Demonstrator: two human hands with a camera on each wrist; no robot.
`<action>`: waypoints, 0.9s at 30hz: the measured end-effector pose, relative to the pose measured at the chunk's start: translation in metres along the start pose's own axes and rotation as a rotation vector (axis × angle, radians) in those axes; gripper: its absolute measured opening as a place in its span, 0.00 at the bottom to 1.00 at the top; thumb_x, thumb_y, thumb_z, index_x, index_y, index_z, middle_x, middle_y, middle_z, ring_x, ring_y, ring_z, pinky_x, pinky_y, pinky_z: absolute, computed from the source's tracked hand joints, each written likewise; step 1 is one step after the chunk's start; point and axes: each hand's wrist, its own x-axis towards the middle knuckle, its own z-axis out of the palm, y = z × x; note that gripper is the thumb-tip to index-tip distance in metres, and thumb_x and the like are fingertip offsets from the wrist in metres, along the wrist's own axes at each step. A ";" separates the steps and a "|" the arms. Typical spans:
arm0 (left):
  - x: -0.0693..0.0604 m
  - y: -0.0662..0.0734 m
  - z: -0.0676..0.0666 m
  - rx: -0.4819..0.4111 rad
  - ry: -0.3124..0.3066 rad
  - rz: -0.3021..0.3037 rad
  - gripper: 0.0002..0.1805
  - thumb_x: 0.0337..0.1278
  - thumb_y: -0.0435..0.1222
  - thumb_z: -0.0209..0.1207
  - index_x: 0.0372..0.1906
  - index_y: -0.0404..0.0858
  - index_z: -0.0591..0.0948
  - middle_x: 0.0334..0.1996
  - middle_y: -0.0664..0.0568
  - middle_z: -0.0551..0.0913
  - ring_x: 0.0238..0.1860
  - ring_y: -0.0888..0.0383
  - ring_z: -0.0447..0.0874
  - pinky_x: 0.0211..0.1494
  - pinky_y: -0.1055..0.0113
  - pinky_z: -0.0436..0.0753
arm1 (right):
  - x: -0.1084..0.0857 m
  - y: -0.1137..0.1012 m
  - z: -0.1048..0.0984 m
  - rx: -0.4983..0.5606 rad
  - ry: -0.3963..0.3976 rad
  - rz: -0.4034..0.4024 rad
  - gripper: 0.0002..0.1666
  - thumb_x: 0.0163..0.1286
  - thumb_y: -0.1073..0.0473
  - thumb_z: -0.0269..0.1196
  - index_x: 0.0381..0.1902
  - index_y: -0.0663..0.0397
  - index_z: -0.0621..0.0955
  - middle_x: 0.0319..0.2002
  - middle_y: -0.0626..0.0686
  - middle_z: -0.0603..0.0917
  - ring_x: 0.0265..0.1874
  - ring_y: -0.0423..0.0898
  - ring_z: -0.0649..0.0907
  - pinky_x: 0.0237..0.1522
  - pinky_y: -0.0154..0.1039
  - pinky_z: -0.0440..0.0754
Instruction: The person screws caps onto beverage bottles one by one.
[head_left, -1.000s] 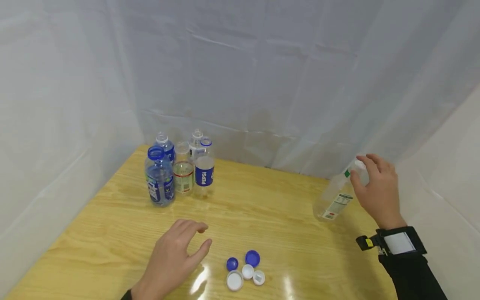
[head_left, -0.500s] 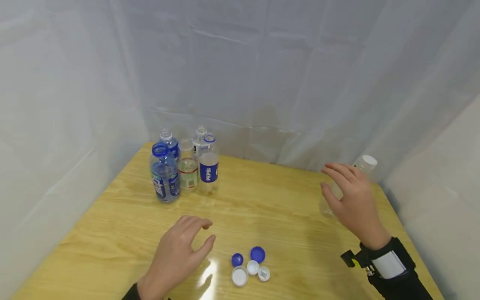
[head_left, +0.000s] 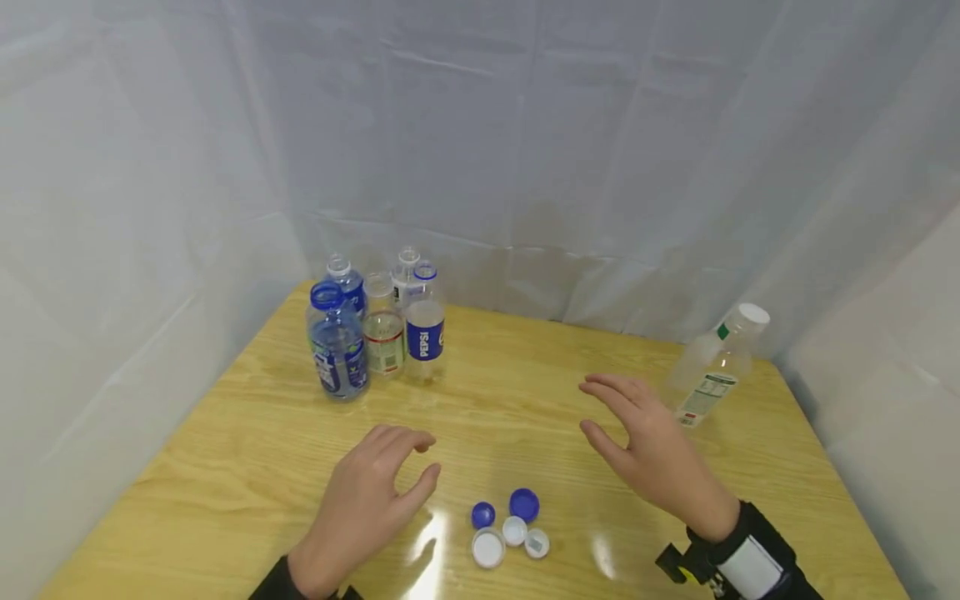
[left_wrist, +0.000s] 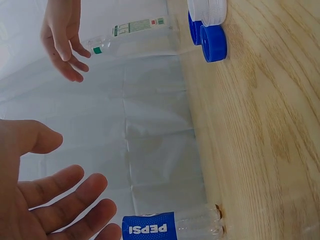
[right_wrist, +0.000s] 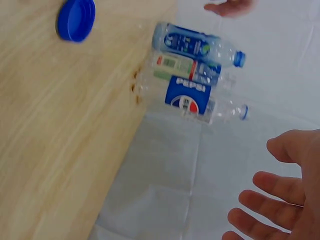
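My left hand (head_left: 367, 504) hovers over the front of the table with its fingers loosely bent and nothing in them. To the right of several loose bottle caps, my right hand (head_left: 660, 450) is also in the air, empty, its fingers relaxed. A clear bottle (head_left: 708, 371) with a white cap (head_left: 753, 314) on its neck stands behind and to the right of that hand. Between the hands lie the loose caps, among them a large blue cap (head_left: 524, 505), a small blue cap (head_left: 483, 515) and a larger white cap (head_left: 488, 548).
At the back left, several uncapped bottles stand close together, including a Pepsi bottle (head_left: 425, 333) and a wide blue-tinted bottle (head_left: 337, 354). The wooden table (head_left: 247, 467) is bordered by a pale sheet (head_left: 465, 125) behind and at both sides.
My right hand has come off the white-capped bottle and moved left and toward me. That bottle stays at the right. My left hand keeps nearly the same pose.
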 end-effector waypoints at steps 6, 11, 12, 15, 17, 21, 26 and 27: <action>0.003 0.000 0.000 -0.004 -0.002 0.002 0.12 0.53 0.41 0.71 0.43 0.46 0.85 0.37 0.59 0.86 0.43 0.63 0.83 0.40 0.66 0.85 | -0.009 -0.014 0.018 0.026 -0.088 -0.003 0.33 0.65 0.49 0.71 0.66 0.49 0.76 0.64 0.51 0.79 0.62 0.50 0.77 0.59 0.51 0.81; 0.006 0.000 -0.001 -0.005 -0.012 -0.016 0.13 0.53 0.41 0.71 0.43 0.46 0.86 0.37 0.61 0.85 0.42 0.63 0.83 0.39 0.67 0.84 | -0.017 -0.024 0.029 0.046 -0.163 0.029 0.36 0.65 0.45 0.70 0.68 0.45 0.75 0.66 0.48 0.77 0.64 0.48 0.77 0.62 0.53 0.79; 0.006 0.001 -0.001 -0.004 -0.013 -0.019 0.13 0.53 0.41 0.71 0.43 0.46 0.86 0.37 0.60 0.85 0.42 0.63 0.82 0.39 0.67 0.84 | -0.018 -0.026 0.031 0.051 -0.179 0.034 0.36 0.65 0.44 0.70 0.69 0.45 0.75 0.67 0.49 0.77 0.65 0.49 0.77 0.63 0.54 0.78; 0.005 0.000 -0.001 -0.002 -0.008 -0.019 0.13 0.52 0.41 0.71 0.43 0.46 0.85 0.37 0.60 0.85 0.42 0.63 0.83 0.39 0.67 0.84 | -0.022 -0.031 0.035 0.069 -0.238 0.056 0.36 0.66 0.42 0.69 0.70 0.42 0.74 0.68 0.47 0.76 0.65 0.47 0.76 0.62 0.53 0.79; 0.005 0.000 -0.001 -0.002 0.000 -0.015 0.13 0.52 0.41 0.71 0.43 0.46 0.85 0.37 0.60 0.85 0.42 0.63 0.83 0.39 0.67 0.84 | -0.024 -0.033 0.038 0.084 -0.262 0.060 0.36 0.66 0.42 0.69 0.70 0.41 0.74 0.68 0.46 0.76 0.66 0.46 0.75 0.63 0.52 0.79; 0.005 -0.002 -0.002 0.000 0.018 -0.004 0.13 0.52 0.41 0.71 0.44 0.45 0.85 0.38 0.58 0.86 0.42 0.62 0.83 0.40 0.65 0.85 | -0.028 -0.036 0.042 0.091 -0.289 0.050 0.37 0.65 0.40 0.69 0.69 0.40 0.74 0.68 0.44 0.75 0.66 0.44 0.75 0.61 0.50 0.80; 0.007 -0.006 -0.004 0.024 0.048 -0.009 0.14 0.52 0.41 0.71 0.45 0.43 0.85 0.40 0.55 0.86 0.44 0.58 0.83 0.44 0.61 0.86 | -0.032 -0.039 0.047 0.092 -0.292 0.042 0.37 0.63 0.41 0.71 0.68 0.41 0.75 0.67 0.46 0.76 0.66 0.46 0.75 0.61 0.53 0.80; 0.008 -0.007 -0.005 0.029 0.054 -0.016 0.14 0.52 0.40 0.71 0.45 0.43 0.85 0.41 0.55 0.86 0.45 0.57 0.83 0.45 0.60 0.86 | -0.032 -0.040 0.048 0.099 -0.292 0.044 0.37 0.63 0.41 0.71 0.67 0.42 0.76 0.67 0.46 0.76 0.66 0.46 0.75 0.61 0.54 0.80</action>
